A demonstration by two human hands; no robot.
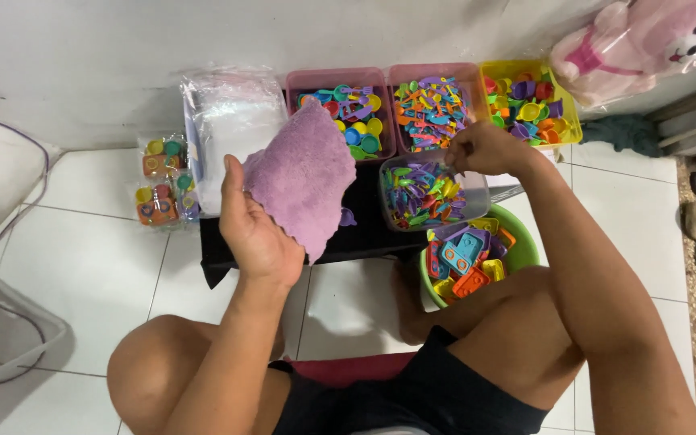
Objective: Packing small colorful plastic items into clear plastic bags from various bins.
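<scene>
A white tiled floor carries everything, and the person sits on it with bare knees drawn up. A black cloth lies ahead of them against the wall. The largest thing in hand is a purple fluffy cloth, held up over the black cloth by the left hand. Its long axis runs on a slant, from its lower edge near the palm up and away to a corner that overlaps the first pink tub. The thumb and fingers of that hand pinch its lower left edge.

Behind it lies a clear bag of white stuff. Beside the first tub stand a second pink tub and a yellow tub, all full of small coloured plastic toys. A green bowl of larger flat toy pieces sits by the right knee. A clear tub of tiny pieces lies just in front of the pink ones.

The right hand hovers above the clear tub's far rim, fingers curled together; whether they pinch a piece I cannot tell. Small packed toy sets lie to the left on the floor.
</scene>
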